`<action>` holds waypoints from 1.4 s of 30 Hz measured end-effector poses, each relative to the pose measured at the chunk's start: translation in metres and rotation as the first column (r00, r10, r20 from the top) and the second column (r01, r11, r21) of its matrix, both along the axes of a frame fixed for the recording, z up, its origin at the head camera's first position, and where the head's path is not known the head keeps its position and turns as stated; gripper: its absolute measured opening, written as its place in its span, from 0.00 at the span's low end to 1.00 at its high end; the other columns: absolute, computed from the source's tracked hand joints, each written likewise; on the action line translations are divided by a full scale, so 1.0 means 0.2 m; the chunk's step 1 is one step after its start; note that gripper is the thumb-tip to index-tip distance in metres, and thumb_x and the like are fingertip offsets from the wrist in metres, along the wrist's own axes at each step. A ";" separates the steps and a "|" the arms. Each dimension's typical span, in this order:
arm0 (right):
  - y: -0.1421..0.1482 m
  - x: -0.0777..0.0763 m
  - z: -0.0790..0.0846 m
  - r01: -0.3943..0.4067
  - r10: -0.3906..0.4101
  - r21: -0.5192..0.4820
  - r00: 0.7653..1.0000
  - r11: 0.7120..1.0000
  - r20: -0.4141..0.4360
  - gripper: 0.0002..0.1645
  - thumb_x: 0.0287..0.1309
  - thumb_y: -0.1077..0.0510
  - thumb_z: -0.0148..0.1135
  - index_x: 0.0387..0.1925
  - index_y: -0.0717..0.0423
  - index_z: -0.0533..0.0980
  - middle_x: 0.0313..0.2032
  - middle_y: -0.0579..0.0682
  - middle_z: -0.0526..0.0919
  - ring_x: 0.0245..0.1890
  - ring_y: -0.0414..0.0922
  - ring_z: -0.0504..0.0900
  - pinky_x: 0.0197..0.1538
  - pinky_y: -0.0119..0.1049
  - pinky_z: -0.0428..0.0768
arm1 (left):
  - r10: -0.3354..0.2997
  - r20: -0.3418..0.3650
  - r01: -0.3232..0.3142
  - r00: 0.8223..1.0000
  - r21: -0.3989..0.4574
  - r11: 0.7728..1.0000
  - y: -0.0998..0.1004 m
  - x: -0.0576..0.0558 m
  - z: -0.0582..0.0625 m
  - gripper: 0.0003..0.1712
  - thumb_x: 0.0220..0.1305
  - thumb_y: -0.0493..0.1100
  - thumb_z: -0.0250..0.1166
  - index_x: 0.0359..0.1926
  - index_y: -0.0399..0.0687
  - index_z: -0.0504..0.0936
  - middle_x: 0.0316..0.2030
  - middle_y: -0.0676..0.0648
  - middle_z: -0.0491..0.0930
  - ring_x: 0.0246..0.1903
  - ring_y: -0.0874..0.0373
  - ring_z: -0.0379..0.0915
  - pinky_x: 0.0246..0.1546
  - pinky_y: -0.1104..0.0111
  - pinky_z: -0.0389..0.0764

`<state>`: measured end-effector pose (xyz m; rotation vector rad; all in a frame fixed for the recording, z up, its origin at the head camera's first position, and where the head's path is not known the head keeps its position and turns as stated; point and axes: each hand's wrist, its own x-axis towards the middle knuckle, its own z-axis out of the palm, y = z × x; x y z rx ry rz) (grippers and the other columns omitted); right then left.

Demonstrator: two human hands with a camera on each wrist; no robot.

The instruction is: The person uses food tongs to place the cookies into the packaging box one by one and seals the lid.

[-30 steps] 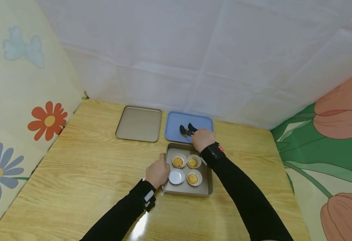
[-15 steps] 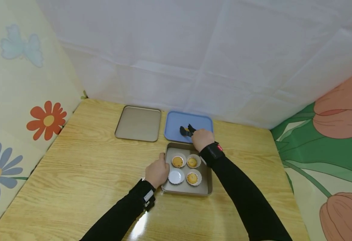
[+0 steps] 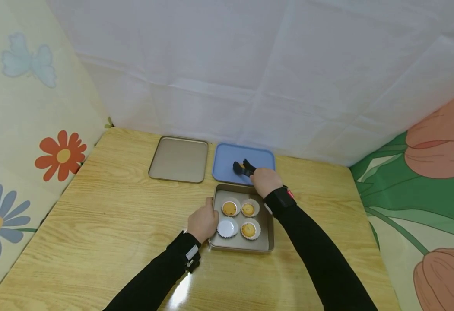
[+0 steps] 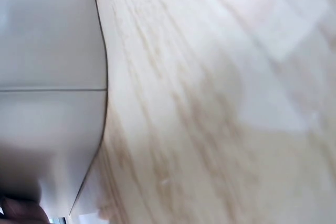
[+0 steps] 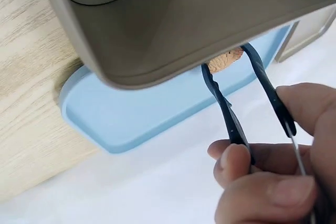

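Note:
My left hand (image 3: 203,223) grips the left wall of a square metal baking pan (image 3: 265,242), thumb along its rim. In the pan sit several white paper cups. Three hold small round golden-brown cakes, such as this one (image 3: 248,230); the front-left cup (image 3: 227,227) shows only its white inside. Beyond the far wall, my right hand (image 3: 266,182) holds black-tipped tongs (image 3: 240,168) low over a blue tray (image 3: 223,157). In the right wrist view, the tong tips stand either side of a brown, cracked-topped cake (image 5: 224,61), partly hidden behind the pan rim.
A flat tan metal tray (image 3: 179,160) lies left of the blue tray. Both are near the white cloth (image 3: 195,86) at the back of the wooden table (image 3: 125,242). Flower-printed sheets (image 3: 444,172) stand at both sides.
The tongs have shifted so the cake on the blue tray now shows between their tips. My right hand and forearm have moved slightly right. The left hand and pan stay put.

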<state>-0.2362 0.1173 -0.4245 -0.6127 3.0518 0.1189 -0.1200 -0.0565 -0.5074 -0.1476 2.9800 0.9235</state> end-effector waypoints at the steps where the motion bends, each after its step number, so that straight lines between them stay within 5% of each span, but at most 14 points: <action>1: 0.01 0.00 0.00 0.013 -0.012 -0.005 1.000 1.000 0.010 0.20 0.60 0.49 0.54 0.21 0.60 0.77 0.23 0.56 0.79 0.22 0.51 0.78 0.25 0.46 0.75 | 0.000 -0.001 0.000 1.000 -0.001 1.000 0.00 0.00 -0.01 0.23 0.60 0.42 0.49 0.55 0.38 0.66 0.22 0.38 0.78 0.19 0.45 0.74 0.15 0.57 0.68; 6: 0.04 0.03 0.04 0.015 -0.016 -0.062 1.000 0.998 -0.005 0.21 0.62 0.49 0.52 0.20 0.59 0.74 0.20 0.54 0.76 0.18 0.49 0.75 0.21 0.44 0.73 | 0.005 -0.004 -0.005 1.000 0.001 1.000 0.00 0.00 -0.02 0.23 0.59 0.42 0.49 0.55 0.38 0.66 0.22 0.39 0.78 0.19 0.46 0.74 0.15 0.57 0.68; 10: 0.08 0.09 0.09 -0.056 0.045 -0.108 0.995 0.993 -0.094 0.21 0.62 0.49 0.52 0.21 0.61 0.72 0.17 0.53 0.72 0.15 0.49 0.73 0.17 0.42 0.69 | 0.003 -0.004 -0.003 1.000 0.008 1.000 0.00 0.00 -0.01 0.23 0.60 0.42 0.49 0.56 0.37 0.66 0.22 0.39 0.78 0.19 0.46 0.74 0.15 0.57 0.68; 18: 0.18 0.28 0.16 -0.223 0.188 -0.111 0.947 0.969 -0.260 0.19 0.62 0.50 0.52 0.25 0.61 0.72 0.14 0.50 0.64 0.11 0.45 0.65 0.15 0.36 0.60 | -0.005 0.016 0.005 1.000 0.009 1.000 0.00 -0.01 0.00 0.24 0.60 0.43 0.48 0.56 0.37 0.65 0.22 0.39 0.78 0.18 0.46 0.74 0.15 0.57 0.68; 26: 0.26 0.48 0.18 -0.278 0.243 -0.060 0.911 0.959 -0.332 0.22 0.58 0.47 0.56 0.38 0.64 0.77 0.23 0.55 0.76 0.12 0.44 0.69 0.15 0.34 0.62 | 0.001 0.025 -0.001 1.000 0.005 1.000 0.00 -0.01 -0.01 0.24 0.60 0.43 0.48 0.57 0.38 0.65 0.24 0.37 0.79 0.20 0.44 0.75 0.17 0.56 0.68; 42: 0.31 0.73 0.05 -0.294 0.288 0.004 0.931 0.956 -0.225 0.25 0.54 0.44 0.59 0.44 0.61 0.78 0.28 0.54 0.79 0.11 0.40 0.67 0.13 0.31 0.58 | -0.007 0.057 0.007 0.998 -0.004 1.000 0.00 -0.02 0.00 0.25 0.61 0.44 0.48 0.58 0.38 0.64 0.25 0.38 0.79 0.21 0.45 0.75 0.18 0.56 0.69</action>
